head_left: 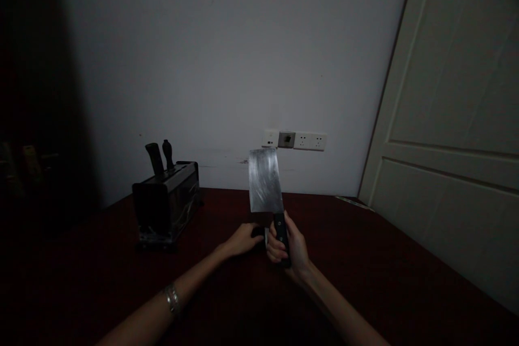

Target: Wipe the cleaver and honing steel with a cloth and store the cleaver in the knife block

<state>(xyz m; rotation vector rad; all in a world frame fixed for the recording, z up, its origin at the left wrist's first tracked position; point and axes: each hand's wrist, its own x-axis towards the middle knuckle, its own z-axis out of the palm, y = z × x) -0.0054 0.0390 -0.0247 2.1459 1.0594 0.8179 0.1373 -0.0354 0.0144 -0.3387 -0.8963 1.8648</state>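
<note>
My right hand (288,246) is wrapped round the black handle of a cleaver (265,181), whose broad, scuffed steel blade points upward. Just left of it, low over the dark red table (227,208), my left hand (242,239) is closed on a black-handled knife (258,232). Only that handle and a bit of bright metal show; my right hand hides the rest. To the left stands a knife block (166,203) with two black handles (154,158) sticking up from its top.
A pale wall (227,65) rises behind the table, with a row of sockets (310,141) beyond the cleaver. At the right is a panelled white door (450,119). The left side of the view is very dark.
</note>
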